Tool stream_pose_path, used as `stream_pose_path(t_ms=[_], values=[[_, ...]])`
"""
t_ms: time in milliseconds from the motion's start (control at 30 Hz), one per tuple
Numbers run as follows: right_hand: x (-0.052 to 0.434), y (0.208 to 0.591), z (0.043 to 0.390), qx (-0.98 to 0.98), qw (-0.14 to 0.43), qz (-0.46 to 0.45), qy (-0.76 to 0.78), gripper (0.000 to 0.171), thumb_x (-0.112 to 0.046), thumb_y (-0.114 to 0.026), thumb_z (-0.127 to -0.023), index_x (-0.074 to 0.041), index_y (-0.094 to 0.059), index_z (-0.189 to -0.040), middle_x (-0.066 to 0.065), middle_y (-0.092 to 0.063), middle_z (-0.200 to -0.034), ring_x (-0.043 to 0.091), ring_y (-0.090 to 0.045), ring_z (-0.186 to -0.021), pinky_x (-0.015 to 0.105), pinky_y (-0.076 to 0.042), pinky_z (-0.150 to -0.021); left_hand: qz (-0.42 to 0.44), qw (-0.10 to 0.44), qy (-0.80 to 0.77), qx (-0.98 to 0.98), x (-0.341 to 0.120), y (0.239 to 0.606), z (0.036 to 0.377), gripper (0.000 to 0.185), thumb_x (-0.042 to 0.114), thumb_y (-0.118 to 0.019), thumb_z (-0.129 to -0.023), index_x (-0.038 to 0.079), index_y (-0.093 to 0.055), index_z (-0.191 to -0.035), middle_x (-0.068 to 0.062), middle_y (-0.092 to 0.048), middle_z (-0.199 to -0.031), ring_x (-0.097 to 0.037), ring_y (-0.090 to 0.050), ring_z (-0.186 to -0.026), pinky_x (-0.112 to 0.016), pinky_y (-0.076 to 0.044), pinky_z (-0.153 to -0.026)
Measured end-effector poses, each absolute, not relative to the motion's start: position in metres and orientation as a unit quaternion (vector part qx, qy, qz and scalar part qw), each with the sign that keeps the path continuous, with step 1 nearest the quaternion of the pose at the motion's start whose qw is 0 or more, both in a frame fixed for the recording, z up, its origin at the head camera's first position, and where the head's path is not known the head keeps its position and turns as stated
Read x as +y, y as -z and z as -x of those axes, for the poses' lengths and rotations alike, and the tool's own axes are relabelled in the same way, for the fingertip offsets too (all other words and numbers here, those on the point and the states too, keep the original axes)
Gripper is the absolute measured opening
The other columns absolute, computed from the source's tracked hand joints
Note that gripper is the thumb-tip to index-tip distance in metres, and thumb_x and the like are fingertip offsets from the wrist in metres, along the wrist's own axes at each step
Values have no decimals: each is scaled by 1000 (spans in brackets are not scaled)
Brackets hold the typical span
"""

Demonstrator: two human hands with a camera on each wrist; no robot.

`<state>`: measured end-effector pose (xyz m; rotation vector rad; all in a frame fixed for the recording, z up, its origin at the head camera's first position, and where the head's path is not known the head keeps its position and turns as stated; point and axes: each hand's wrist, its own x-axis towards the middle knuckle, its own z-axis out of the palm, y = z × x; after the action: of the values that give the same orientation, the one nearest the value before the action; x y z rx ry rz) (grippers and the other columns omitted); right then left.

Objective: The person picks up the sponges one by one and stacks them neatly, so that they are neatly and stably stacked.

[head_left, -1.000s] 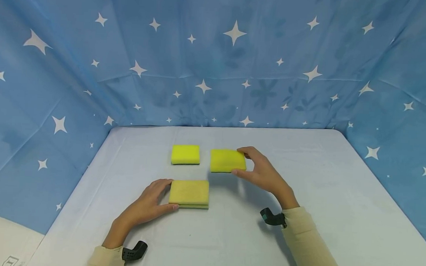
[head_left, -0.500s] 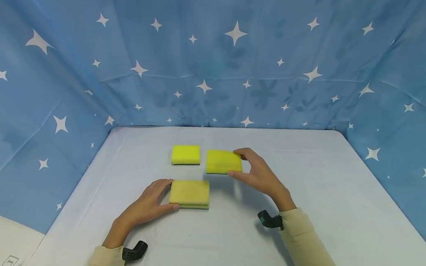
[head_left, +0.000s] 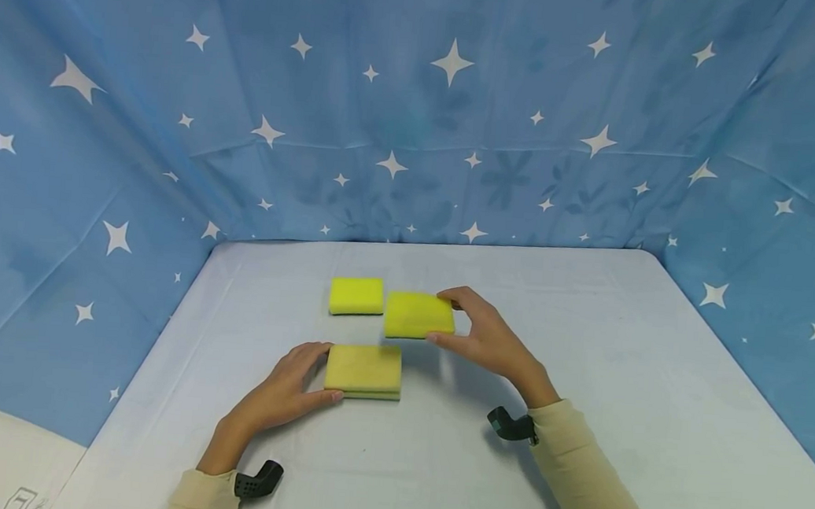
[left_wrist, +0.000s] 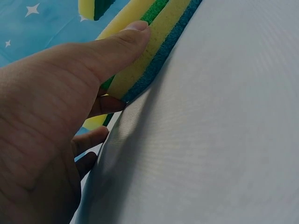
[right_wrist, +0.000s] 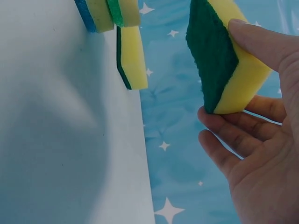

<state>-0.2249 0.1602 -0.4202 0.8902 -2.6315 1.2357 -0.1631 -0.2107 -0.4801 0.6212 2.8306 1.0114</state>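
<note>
The right hand [head_left: 487, 340] pinches a yellow sponge [head_left: 419, 315] by its right end, thumb on the near edge and fingers on the far edge, and holds it clear of the table [head_left: 584, 361]; the right wrist view shows a dark green scrubbing face [right_wrist: 211, 60] on its underside and open air beneath it. It hangs above the middle of the table, just beyond the stack of sponges [head_left: 363, 370] that sits nearer the front edge. The left hand [head_left: 283, 392] steadies that stack from its left side, thumb lying along the near side and fingers curled against the left end; the left wrist view shows two sponges there, one with a green layer and the bottom one with a blue layer [left_wrist: 161, 53]. A third sponge on the table [head_left: 356, 295] lies flat farther back, close to the left of the lifted one and untouched. Judging by this, two sponges look already stacked, one is in the air on its way, and one remains lying alone, so the stacking seems about half done. The fingertips of the left hand are hidden behind the stack in the head view, and I cannot tell how firmly they press. The underside of the lone sponge shows only as a thin dark edge.
</note>
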Motion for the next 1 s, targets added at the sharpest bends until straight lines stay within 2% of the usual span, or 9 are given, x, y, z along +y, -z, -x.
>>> stream_pose_path(t_ms=[1000], values=[[142, 424, 218, -846, 49, -330, -416, 59, -37, -85, -94, -10, -60, -141, 1, -62, -135, 23, -57, -120, 61, -50, -105, -206, 32, -330, 921, -210, 481, 164, 87, 52, -80, -95, 4, -46, -159, -20, -45, -160, -44, -37, -151, -67, -31, -119]])
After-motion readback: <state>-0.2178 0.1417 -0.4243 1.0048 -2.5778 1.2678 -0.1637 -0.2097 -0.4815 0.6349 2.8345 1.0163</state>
